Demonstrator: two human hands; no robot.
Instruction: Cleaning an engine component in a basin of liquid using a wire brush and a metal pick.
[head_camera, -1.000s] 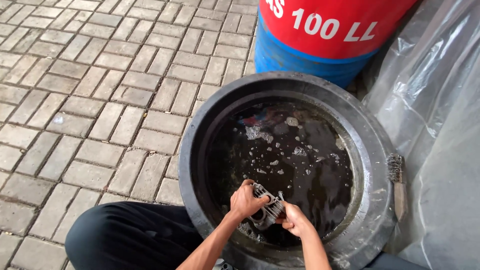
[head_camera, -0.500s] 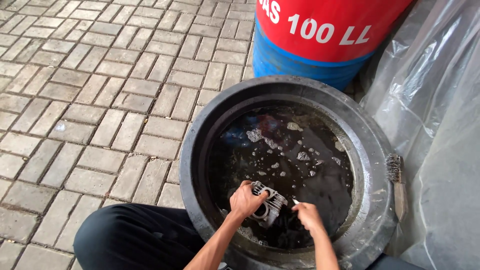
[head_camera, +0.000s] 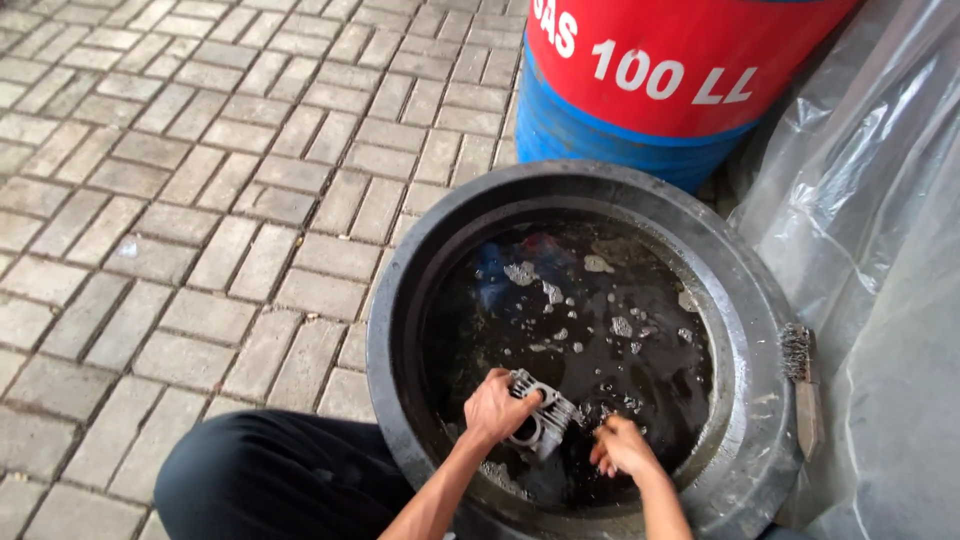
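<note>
Both hands work at the near rim of the basin, open liquid beyond: left hand gripping the finned metal part, right hand, now drawn slightly off it, closed on something I cannot make out.

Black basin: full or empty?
Partly filled: dark liquid with pale foam flecks sits well below the black basin's rim.

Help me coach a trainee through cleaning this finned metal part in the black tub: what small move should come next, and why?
Probably bring the right hand back onto the finned metal part. The left hand grips it at one end, tilted over the dark, foam-flecked liquid in the black tub, while the right hand sits just beside it, apparently off its surface. What the right fingers hold is unclear.
</note>
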